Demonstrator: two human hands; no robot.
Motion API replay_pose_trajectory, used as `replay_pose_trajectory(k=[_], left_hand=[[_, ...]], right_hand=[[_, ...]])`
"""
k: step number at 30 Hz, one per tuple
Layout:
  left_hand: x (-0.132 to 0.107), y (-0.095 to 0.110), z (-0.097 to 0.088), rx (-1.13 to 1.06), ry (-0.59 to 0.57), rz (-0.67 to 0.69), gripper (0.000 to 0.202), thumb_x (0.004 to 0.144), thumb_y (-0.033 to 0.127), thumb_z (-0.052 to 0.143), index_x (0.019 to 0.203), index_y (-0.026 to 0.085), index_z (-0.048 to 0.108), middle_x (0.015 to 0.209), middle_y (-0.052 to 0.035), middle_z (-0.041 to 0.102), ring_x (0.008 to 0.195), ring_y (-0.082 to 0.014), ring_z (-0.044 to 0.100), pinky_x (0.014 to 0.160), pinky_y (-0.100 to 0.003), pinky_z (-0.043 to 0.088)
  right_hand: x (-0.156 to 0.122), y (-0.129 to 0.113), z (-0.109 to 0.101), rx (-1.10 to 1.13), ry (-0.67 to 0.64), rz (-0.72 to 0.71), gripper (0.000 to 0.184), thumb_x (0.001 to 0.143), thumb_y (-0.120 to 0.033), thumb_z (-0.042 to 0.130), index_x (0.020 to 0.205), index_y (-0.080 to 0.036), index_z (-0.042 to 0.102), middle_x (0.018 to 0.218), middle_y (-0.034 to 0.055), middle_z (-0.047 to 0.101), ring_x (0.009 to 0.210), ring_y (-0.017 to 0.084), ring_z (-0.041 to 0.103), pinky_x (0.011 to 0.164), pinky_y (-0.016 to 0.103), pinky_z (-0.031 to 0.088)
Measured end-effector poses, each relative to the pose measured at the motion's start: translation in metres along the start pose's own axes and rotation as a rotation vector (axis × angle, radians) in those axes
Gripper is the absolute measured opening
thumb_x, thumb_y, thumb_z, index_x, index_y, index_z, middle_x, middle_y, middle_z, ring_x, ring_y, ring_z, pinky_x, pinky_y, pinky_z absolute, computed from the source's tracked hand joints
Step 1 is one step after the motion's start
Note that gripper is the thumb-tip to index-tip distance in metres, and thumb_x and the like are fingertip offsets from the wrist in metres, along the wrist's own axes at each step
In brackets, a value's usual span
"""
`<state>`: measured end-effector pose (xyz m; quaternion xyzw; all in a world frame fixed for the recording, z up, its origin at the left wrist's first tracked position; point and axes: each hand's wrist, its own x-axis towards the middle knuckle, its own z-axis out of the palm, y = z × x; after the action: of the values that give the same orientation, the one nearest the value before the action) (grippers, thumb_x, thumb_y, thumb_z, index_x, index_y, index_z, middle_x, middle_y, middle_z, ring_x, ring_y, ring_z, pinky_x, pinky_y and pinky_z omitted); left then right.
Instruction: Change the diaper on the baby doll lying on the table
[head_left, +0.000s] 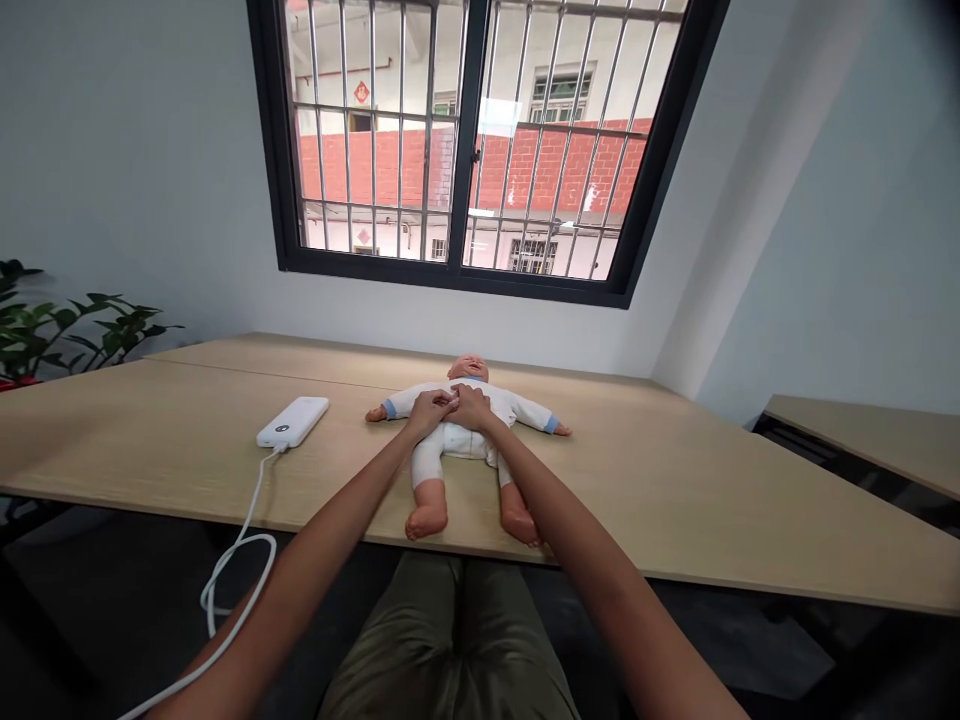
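Note:
A baby doll (463, 440) in a white romper with blue cuffs lies on its back on the wooden table (675, 500), head toward the window, bare feet at the near edge. My left hand (429, 410) and my right hand (472, 405) meet on the doll's chest just below the neck. Both hands have their fingers curled and pinched on the front of the white romper (517, 408). My forearms reach over the doll's legs and hide part of them.
A white power bank (293, 421) lies left of the doll, its white cable (238, 560) hanging over the table's near edge. A green potted plant (52, 335) stands far left. A barred window (465, 140) fills the wall behind. Another desk (862, 430) is at right.

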<state>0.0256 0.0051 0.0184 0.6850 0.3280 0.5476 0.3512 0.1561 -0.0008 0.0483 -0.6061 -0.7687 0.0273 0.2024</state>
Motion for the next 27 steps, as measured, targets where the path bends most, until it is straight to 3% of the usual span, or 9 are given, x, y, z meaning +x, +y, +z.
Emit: replay_pose_trajectory(k=[3,6,9,11,13,18,23,27], left_hand=[[0.0,0.001,-0.003,0.078,-0.053,0.047,0.032,0.074,0.046,0.067,0.068,0.015,0.068,0.071,-0.0046,0.067,0.072,-0.0174,0.058,0.072,-0.029,0.046],[0.001,-0.001,-0.002,0.145,-0.064,0.105,0.032,0.083,0.041,0.057,0.066,0.016,0.068,0.07,-0.0039,0.064,0.073,-0.0177,0.056,0.078,-0.03,0.045],[0.001,-0.003,-0.001,0.183,-0.047,0.138,0.036,0.089,0.036,0.046,0.068,0.017,0.068,0.074,-0.0049,0.064,0.078,-0.0181,0.056,0.084,-0.031,0.044],[0.001,-0.004,-0.001,0.195,-0.047,0.143,0.036,0.09,0.033,0.044,0.072,0.017,0.07,0.078,-0.0054,0.065,0.081,-0.0181,0.057,0.086,-0.031,0.044],[-0.001,-0.005,-0.001,0.199,-0.054,0.141,0.029,0.088,0.029,0.049,0.077,0.016,0.072,0.081,-0.0059,0.067,0.083,-0.018,0.058,0.087,-0.031,0.044],[-0.007,-0.002,-0.001,0.156,-0.049,0.123,0.017,0.078,0.023,0.062,0.084,0.012,0.073,0.09,-0.0092,0.069,0.086,-0.0191,0.061,0.085,-0.03,0.046],[-0.008,-0.001,-0.004,0.126,0.021,0.091,0.021,0.077,0.024,0.062,0.092,0.013,0.071,0.1,-0.0096,0.07,0.093,-0.0185,0.062,0.086,-0.029,0.047],[-0.005,-0.007,-0.009,0.174,0.155,0.021,0.018,0.075,0.018,0.056,0.087,0.013,0.069,0.091,-0.0079,0.07,0.081,-0.016,0.06,0.079,-0.028,0.047]], right_hand=[[-0.002,0.0,-0.002,0.069,-0.001,-0.016,0.066,0.074,-0.04,0.069,0.133,-0.018,0.049,0.121,0.0118,0.06,0.121,0.033,0.048,0.101,0.046,0.038],[-0.006,0.005,-0.008,0.138,0.006,-0.08,0.058,0.078,-0.035,0.066,0.131,-0.017,0.05,0.119,0.0079,0.061,0.114,0.024,0.055,0.097,0.034,0.043],[-0.014,0.011,-0.017,0.254,0.176,-0.126,0.048,0.082,-0.029,0.063,0.126,-0.014,0.051,0.121,0.0081,0.06,0.109,0.017,0.057,0.092,0.026,0.044],[-0.019,0.013,-0.021,0.27,0.28,-0.045,0.038,0.086,-0.026,0.058,0.121,-0.012,0.054,0.115,0.0091,0.063,0.103,0.018,0.06,0.09,0.028,0.044],[-0.023,0.013,-0.023,0.249,0.26,0.074,0.031,0.088,-0.028,0.055,0.115,-0.012,0.057,0.106,0.0096,0.066,0.097,0.02,0.062,0.086,0.029,0.044],[-0.023,0.012,-0.018,0.314,0.149,0.171,0.042,0.082,-0.034,0.063,0.116,-0.011,0.054,0.097,0.009,0.068,0.092,0.021,0.063,0.074,0.027,0.044],[-0.021,0.015,-0.009,0.37,0.19,0.135,0.043,0.079,-0.023,0.053,0.12,-0.014,0.047,0.084,0.0012,0.066,0.079,0.017,0.062,0.068,0.024,0.042],[-0.026,0.018,-0.003,0.439,0.31,0.074,0.048,0.076,-0.02,0.046,0.123,-0.015,0.041,0.081,-0.0011,0.063,0.07,0.015,0.06,0.065,0.024,0.039]])
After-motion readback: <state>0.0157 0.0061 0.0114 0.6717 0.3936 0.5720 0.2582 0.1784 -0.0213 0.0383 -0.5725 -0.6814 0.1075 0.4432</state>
